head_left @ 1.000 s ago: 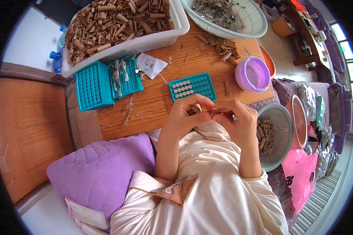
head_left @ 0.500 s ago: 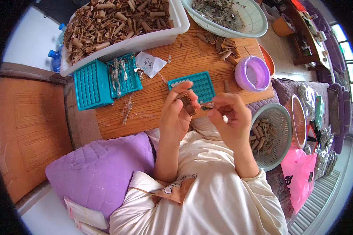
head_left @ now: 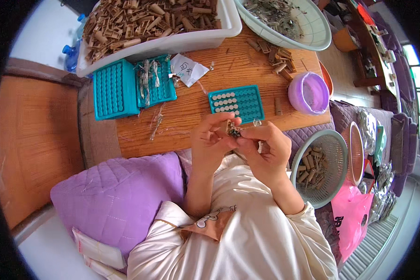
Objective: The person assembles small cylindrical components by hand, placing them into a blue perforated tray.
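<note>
My left hand (head_left: 208,145) pinches a small brown plastic casing (head_left: 230,125) in front of my chest, thumb and fingers closed round it. From the other side, my right hand (head_left: 269,153) grips a tiny dark part with fine leads (head_left: 235,133) at the casing's opening. A small clear piece (head_left: 257,122) shows just above the right fingers; I cannot make out whether it hangs from the part. Just beyond both hands lies a teal tray (head_left: 252,105) with rows of round white pieces on its left side.
A white bin (head_left: 226,35) heaped with brown casings stands far left. Near it are stacked teal trays (head_left: 113,88), wired parts and a white paper slip (head_left: 189,70). To the right sit a purple tub (head_left: 308,93), a green basin (head_left: 322,39) and a grey basket (head_left: 339,163) of casings.
My right hand has moved left, bringing the small part against the casing. The left hand has turned the casing. The whole view has shifted slightly, showing more of the teal tray.
</note>
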A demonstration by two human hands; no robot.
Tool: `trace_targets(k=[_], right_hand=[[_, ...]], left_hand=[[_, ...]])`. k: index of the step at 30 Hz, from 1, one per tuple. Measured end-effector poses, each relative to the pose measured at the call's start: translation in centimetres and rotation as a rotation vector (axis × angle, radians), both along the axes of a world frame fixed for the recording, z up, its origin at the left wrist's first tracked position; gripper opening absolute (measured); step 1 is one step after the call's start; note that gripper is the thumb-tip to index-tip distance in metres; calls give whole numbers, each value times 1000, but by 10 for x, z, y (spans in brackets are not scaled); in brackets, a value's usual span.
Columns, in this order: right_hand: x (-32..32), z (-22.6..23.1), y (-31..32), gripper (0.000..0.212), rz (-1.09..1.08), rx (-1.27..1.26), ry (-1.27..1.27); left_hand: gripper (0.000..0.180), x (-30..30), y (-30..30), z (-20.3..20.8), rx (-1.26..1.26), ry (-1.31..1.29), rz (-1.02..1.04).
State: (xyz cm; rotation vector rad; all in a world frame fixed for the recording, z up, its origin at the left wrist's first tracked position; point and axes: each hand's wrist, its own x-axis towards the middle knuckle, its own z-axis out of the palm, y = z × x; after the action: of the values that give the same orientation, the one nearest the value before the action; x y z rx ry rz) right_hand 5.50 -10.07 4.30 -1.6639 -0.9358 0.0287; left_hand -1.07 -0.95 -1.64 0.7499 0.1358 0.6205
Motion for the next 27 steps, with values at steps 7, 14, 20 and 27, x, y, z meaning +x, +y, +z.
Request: trace_targets(k=[7, 14, 20, 27], right_hand=[[0, -3, -3, 12, 10, -41, 28], [7, 9, 1, 20, 160, -272, -47], [-4, -17, 4, 29, 21, -181, 261], [0, -26, 10, 35, 120, -157, 556]], left_hand=[[41, 5, 2, -7, 70, -102, -44], [37, 6, 1, 5, -131, -40, -27], [34, 3, -2, 14, 91, 113, 117], [32, 4, 5, 11, -238, 56, 44]])
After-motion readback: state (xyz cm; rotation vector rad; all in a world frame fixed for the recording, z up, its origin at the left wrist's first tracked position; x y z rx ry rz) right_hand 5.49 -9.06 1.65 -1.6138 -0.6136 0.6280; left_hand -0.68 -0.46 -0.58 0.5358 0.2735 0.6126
